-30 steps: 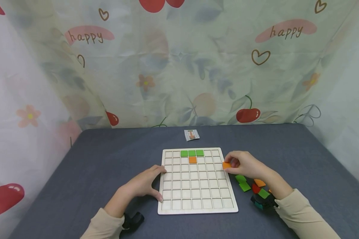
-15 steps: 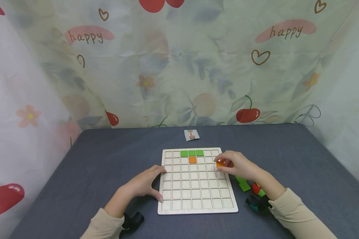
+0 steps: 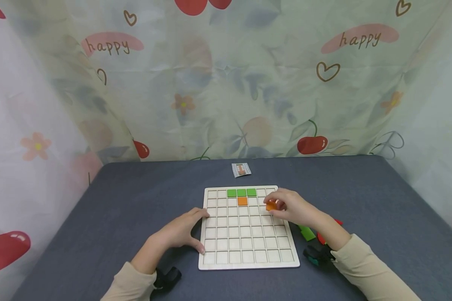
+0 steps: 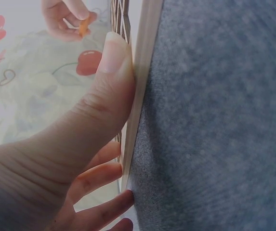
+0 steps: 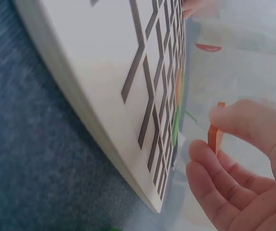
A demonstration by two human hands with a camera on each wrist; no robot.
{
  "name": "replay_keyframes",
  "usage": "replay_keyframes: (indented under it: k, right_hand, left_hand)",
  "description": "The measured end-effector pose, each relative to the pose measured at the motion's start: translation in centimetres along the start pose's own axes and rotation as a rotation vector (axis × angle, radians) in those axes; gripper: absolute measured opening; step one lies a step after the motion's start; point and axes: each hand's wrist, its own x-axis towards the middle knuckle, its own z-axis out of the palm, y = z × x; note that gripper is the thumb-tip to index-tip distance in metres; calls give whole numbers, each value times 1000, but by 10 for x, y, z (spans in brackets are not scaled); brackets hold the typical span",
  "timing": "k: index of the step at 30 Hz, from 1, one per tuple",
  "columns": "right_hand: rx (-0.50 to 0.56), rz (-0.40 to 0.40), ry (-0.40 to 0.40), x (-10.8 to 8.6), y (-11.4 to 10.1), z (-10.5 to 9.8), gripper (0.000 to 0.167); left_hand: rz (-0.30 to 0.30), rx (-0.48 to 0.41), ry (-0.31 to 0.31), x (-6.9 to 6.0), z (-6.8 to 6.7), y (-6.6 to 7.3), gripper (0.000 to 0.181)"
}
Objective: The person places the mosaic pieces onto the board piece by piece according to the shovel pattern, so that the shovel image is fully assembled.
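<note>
A white gridded board (image 3: 251, 266) lies flat on the table. Three green tiles (image 3: 242, 193) sit side by side in its top row, and an orange tile (image 3: 242, 201) fills a cell just below the middle one. Over the board's upper right part, my right hand (image 3: 291, 206) pinches another orange tile (image 5: 215, 136) between thumb and fingertips; the right wrist view has it raised off the grid. My left hand (image 3: 182, 230) rests on the board's left edge, thumb and fingers spread apart. Close up in the left wrist view, the thumb (image 4: 113, 65) touches the rim.
Loose green tiles (image 3: 307, 233) and red tiles (image 3: 321, 238) lie right of the board, partly hidden under my right forearm. A small printed card (image 3: 241, 169) lies behind the board. Dark cloth covers the table (image 3: 154, 188), and a patterned curtain (image 3: 226, 92) hangs behind.
My right hand has moved left from beside the board's right edge to over its cells, carrying the orange tile. My left hand has stayed in place.
</note>
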Motion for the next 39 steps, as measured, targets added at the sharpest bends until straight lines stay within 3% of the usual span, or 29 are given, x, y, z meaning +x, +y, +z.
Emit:
replay_keyframes:
  k: [16, 25, 31, 39]
  right_hand:
    - [-7, -9, 3, 14, -7, 6, 34]
    - [34, 36, -3, 26, -15, 12, 25]
    - [51, 16, 0, 34, -14, 18, 23]
    - [73, 50, -43, 39, -14, 24, 22]
  left_hand:
    - [5, 11, 8, 1, 0, 0, 90]
    - [9, 2, 5, 1, 0, -1, 90]
    - [11, -1, 2, 0, -1, 0, 90]
    - [-5, -9, -6, -1, -2, 2, 91]
